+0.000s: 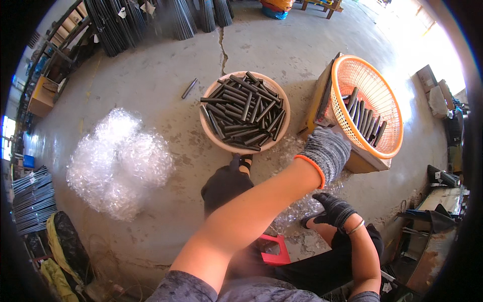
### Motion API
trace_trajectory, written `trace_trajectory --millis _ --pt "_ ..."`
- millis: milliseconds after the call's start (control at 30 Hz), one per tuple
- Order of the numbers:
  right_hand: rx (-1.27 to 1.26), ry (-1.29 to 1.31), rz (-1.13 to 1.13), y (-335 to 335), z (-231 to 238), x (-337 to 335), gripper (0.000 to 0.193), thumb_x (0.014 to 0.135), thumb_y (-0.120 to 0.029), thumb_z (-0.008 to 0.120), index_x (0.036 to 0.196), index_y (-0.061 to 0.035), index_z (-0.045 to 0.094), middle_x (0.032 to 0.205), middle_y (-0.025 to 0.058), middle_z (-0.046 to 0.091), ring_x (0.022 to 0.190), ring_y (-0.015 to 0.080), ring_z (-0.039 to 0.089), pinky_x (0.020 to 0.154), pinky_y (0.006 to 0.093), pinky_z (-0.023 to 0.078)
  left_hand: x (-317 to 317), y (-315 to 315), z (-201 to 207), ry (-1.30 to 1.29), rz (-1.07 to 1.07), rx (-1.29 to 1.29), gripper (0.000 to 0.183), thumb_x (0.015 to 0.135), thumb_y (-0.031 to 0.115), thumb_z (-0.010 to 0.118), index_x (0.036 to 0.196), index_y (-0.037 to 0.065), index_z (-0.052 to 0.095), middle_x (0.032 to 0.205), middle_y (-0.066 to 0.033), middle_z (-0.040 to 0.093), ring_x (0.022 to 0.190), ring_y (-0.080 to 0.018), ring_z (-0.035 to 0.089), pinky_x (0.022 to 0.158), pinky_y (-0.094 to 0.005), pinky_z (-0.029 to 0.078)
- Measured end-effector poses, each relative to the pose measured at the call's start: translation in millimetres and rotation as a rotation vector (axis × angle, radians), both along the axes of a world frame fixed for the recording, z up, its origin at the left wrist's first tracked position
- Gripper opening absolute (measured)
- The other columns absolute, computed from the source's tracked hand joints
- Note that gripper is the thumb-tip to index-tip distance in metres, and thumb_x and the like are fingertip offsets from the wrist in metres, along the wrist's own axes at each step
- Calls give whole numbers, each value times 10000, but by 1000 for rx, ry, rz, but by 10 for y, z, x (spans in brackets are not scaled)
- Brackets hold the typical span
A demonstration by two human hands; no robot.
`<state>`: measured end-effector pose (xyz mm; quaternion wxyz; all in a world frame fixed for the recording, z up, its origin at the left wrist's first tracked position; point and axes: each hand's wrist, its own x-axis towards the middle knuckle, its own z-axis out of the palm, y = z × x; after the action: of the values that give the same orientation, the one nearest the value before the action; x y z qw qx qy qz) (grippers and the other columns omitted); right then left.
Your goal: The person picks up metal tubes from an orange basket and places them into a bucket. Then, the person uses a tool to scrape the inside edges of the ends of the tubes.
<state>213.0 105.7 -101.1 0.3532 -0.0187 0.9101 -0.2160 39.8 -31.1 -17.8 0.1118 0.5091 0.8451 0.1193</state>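
Observation:
My left hand [327, 153], in a grey knitted glove with an orange cuff, reaches across to the near left side of an orange plastic basket [365, 63]. Its fingers are turned away from view, so what they touch or hold is hidden. Several short black tubes [370, 121] stand in a row inside the basket, leaning. Nearer my body, my right hand [334, 210], in a dark grey glove, hovers above clear plastic shavings with its fingers apart and nothing visible in them. A round pinkish basin [279, 138] ahead is heaped with similar black tubes [246, 108].
The basket rests tilted on a box-like stand [319, 98]. One loose tube [189, 88] lies left of the basin. A pile of clear plastic curls [121, 163] covers the floor at left. A red stool [275, 251] shows beneath me. Bundled long rods [113, 25] stand at the back left.

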Motion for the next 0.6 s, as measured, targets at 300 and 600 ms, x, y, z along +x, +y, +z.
trace_trajectory --millis 300,600 --pt "-201 391 225 -484 208 -361 546 776 -355 661 1230 -92 513 1079 149 604 964 344 594 822 421 481 -58 66 -248 46 -6 -99 304 803 252 623 1047 73 600 1015 -132 624 978 -281 611 819 -418 474" --pt "95 231 251 -155 232 -637 498 771 -377 664 1167 -98 546 1050 169 610 946 347 608 796 437 491 -472 -351 -417 -39 -61 -347 401 754 342 672 980 20 593 896 -187 635 878 -341 622 764 -428 489"
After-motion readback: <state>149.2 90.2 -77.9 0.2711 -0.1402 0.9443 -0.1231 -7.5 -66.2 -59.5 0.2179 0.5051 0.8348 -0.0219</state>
